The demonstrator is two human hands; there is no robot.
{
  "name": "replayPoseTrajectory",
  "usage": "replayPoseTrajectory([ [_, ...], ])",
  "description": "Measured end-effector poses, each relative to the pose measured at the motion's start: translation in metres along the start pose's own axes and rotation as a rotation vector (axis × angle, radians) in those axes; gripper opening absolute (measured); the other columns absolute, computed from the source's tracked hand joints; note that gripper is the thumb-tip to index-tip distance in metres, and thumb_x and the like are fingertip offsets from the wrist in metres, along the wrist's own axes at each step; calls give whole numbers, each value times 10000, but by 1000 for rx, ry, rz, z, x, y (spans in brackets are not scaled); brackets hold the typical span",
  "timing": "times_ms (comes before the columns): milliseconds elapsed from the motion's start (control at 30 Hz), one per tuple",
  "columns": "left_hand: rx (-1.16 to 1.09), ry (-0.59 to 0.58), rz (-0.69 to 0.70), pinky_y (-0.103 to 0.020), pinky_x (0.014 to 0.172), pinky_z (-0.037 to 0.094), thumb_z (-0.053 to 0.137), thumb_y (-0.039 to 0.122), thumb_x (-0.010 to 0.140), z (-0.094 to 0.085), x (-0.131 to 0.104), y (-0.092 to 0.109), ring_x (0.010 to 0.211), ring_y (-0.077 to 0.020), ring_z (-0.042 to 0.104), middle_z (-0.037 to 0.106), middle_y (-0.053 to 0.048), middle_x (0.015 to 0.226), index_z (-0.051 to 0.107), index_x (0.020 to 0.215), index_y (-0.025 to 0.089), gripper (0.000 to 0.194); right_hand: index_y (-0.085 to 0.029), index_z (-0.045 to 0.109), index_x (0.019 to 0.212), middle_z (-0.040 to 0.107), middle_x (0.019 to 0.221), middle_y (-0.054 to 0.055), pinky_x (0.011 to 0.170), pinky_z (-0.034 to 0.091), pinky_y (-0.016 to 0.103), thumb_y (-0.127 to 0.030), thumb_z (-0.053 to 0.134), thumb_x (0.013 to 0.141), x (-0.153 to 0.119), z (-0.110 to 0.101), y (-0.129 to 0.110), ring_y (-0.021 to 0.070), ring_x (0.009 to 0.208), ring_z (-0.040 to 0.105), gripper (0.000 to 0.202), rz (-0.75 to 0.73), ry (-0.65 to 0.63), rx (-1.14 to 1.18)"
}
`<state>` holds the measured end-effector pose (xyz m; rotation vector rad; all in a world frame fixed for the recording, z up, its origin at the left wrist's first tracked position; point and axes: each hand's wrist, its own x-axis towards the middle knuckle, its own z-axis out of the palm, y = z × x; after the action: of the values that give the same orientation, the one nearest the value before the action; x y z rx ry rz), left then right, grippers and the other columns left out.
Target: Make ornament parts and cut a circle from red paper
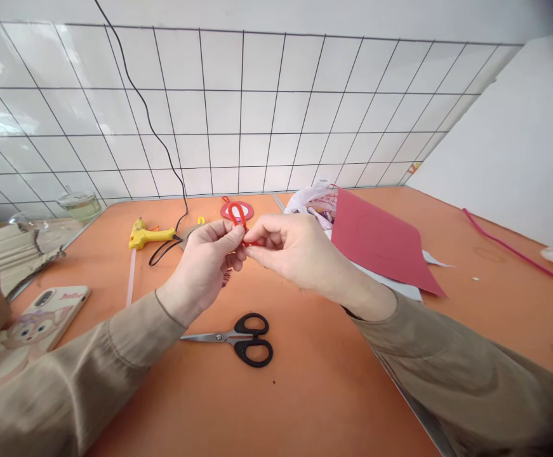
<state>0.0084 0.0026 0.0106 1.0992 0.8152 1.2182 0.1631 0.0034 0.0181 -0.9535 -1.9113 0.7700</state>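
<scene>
A red pipe cleaner (231, 208), bent into a loop, stands up between my two hands above the middle of the table. My left hand (204, 263) pinches its lower end between thumb and forefinger. From the right, my right hand (298, 251) grips a short red end of the same pipe cleaner, its fingertips touching those of my left hand. Behind the loop lies a round red-and-white piece (245, 210), partly covered. Black-handled scissors (253, 341) rest on the table below my hands, blades pointing left.
On the left are a yellow glue gun (150, 235) with a glue stick, a phone (52, 317) and torn cardboard (14, 251). Red paper (381, 241) and a plastic bag (305, 198) lie right of centre. A long crimson strip (519, 246) crosses the far right.
</scene>
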Motion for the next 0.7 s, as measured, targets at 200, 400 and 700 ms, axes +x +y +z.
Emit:
replayPoseTrajectory([
  [200,-10,-16,42,-180,449,358,727,259,766,0,2,2,473,-70,479,541,4,532,595,629,139,225,-200,641,781,639,682,-8,514,442,264,-176,601,808,1,-2,-3,114,579,564,54,-29,23,3],
  [400,59,-10,11,-183,459,352,670,261,830,-1,1,0,491,-77,494,562,-9,549,618,679,142,200,-215,624,742,641,675,-6,499,427,269,-127,579,826,0,-3,-7,112,555,542,130,-27,175,-51],
  [700,-15,6,3,-168,461,353,590,211,900,3,0,5,465,-61,457,534,1,531,574,650,138,261,-217,628,874,698,803,-9,602,539,281,-153,703,789,1,3,8,136,672,644,131,-259,240,-129],
])
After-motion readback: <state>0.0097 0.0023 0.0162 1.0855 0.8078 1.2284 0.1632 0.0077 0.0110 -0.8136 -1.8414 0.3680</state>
